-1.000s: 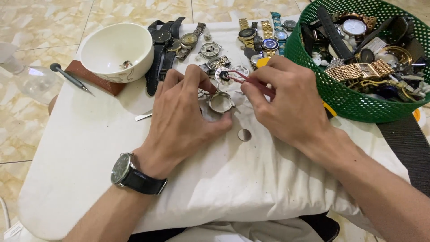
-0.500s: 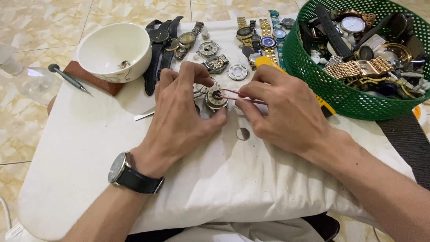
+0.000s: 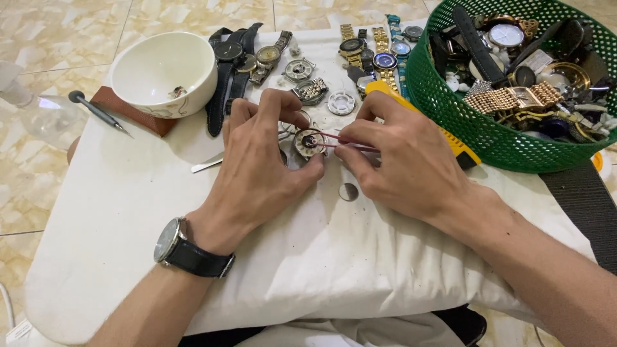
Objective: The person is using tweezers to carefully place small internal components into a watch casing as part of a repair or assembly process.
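At centre of the white cloth-covered table [image 3: 128, 257]: one opened watch case [image 3: 310, 142], round, movement exposed, lying flat. Left hand [image 3: 257, 173], wristwatch [image 3: 173, 247] on its wrist, pins the case, thumb and forefinger closed around its rim. Right hand [image 3: 405, 160] holds red-tipped tweezers [image 3: 347, 142], fingers pinched together on the shaft; tips rest inside the case, on the movement.

Change against the earlier frames: a second ago the tweezers were lifted, right of the case, the case sitting nearer the person; half a second ago both hands had drawn it farther up the cloth. Now the tips are down in the movement, so fine work inside the case appears under way.

Near item: small round disc [image 3: 348, 191], loose on the cloth, just near of the hands; unmoved.

Far row: white bowl [image 3: 164, 74] at left on a brown pad, screwdriver [image 3: 96, 110] beside it, strapped watches [image 3: 234, 64], loose case parts [image 3: 340, 101], gold-band watches [image 3: 369, 54].

Far right: green mesh basket [image 3: 450, 122] heaped with watches; yellow tool [image 3: 459, 146] against its wall.
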